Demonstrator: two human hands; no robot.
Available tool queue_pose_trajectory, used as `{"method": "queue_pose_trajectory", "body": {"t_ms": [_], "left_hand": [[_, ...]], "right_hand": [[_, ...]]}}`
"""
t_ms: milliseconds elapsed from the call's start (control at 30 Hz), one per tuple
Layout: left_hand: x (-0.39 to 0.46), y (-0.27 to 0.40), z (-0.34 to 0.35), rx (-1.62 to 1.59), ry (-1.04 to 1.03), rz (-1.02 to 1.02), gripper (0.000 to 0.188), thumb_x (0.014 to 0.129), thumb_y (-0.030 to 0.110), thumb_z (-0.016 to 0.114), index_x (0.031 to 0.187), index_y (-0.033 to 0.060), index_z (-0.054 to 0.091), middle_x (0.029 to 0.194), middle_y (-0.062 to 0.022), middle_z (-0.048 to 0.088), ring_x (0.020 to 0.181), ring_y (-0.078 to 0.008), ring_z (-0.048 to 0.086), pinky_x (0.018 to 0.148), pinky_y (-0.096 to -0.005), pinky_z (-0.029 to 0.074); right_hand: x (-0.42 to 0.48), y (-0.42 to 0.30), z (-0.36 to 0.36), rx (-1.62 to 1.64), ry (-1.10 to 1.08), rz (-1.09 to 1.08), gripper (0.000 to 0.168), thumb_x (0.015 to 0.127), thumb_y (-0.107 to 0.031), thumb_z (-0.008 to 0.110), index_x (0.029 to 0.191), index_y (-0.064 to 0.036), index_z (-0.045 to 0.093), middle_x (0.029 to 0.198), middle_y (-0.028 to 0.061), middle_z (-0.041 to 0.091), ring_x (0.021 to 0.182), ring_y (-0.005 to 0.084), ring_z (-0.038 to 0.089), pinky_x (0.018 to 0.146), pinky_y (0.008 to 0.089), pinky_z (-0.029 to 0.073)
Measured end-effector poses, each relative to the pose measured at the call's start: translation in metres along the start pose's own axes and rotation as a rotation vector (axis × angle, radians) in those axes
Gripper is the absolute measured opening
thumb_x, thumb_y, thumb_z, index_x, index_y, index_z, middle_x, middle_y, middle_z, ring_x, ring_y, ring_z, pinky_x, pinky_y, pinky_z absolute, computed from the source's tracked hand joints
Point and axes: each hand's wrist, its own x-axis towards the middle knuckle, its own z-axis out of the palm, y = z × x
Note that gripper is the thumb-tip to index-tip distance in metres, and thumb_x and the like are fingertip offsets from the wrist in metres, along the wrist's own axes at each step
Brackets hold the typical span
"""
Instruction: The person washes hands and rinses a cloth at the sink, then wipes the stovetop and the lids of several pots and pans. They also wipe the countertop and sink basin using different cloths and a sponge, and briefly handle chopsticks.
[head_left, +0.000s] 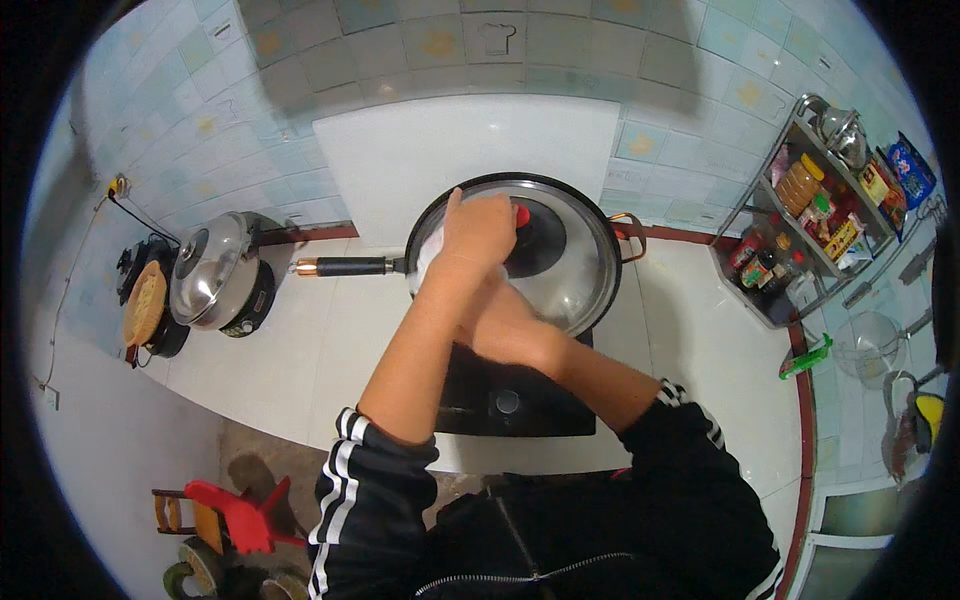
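Observation:
A metal lid with a black centre and a red knob part covers a large black-rimmed pan. My left hand is over the lid's left half, fingers bent beside the red part and one finger reaching toward the far rim. Crossing below the left wrist, my right hand lies at the lid's near left side, its fingers hidden behind my left forearm. A white cloth shows at the left of my hands; which hand holds it is hidden. The black pan handle points left.
Under the pan is a black cooktop on the white counter. An electric pot with a domed lid and a wicker tray stand left. A metal rack of bottles and packets is right. A red stool stands on the floor.

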Motion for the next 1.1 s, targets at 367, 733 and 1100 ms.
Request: {"method": "queue_pose_trajectory", "body": {"t_ms": [367,733,1100], "left_hand": [[0.012,-0.023,-0.003,-0.305,-0.060,0.004,0.032,0.088,0.028,0.041,0.084,0.0022,0.059,0.082,-0.0188,0.061,0.080,-0.0370,0.057,0.074,-0.0443,0.044],[-0.013,-0.005,0.005,-0.094,0.164,0.061,0.018,0.085,0.016,0.047,0.092,0.0020,0.057,0.084,-0.0202,0.059,0.084,-0.0382,0.055,0.073,-0.0432,0.044],[-0.012,-0.001,0.017,0.046,0.193,0.115,0.015,0.082,0.009,0.048,0.092,0.0036,0.057,0.075,-0.0202,0.059,0.076,-0.0362,0.057,0.080,-0.0438,0.043]], "right_hand": [[-0.120,0.063,-0.057,0.095,0.246,0.387,0.033,0.083,-0.011,0.049,0.116,-0.009,0.052,0.126,0.0142,0.043,0.115,0.0326,0.041,0.096,0.0400,0.034],[0.074,0.184,-0.016,0.957,-0.530,0.328,0.039,0.087,-0.030,0.050,0.117,-0.006,0.054,0.113,0.0068,0.057,0.100,0.0158,0.051,0.087,0.0257,0.039],[0.077,0.225,0.010,0.700,-0.558,0.432,0.043,0.084,-0.028,0.052,0.118,-0.002,0.051,0.112,0.0080,0.058,0.099,0.0187,0.053,0.086,0.0296,0.040]]}}
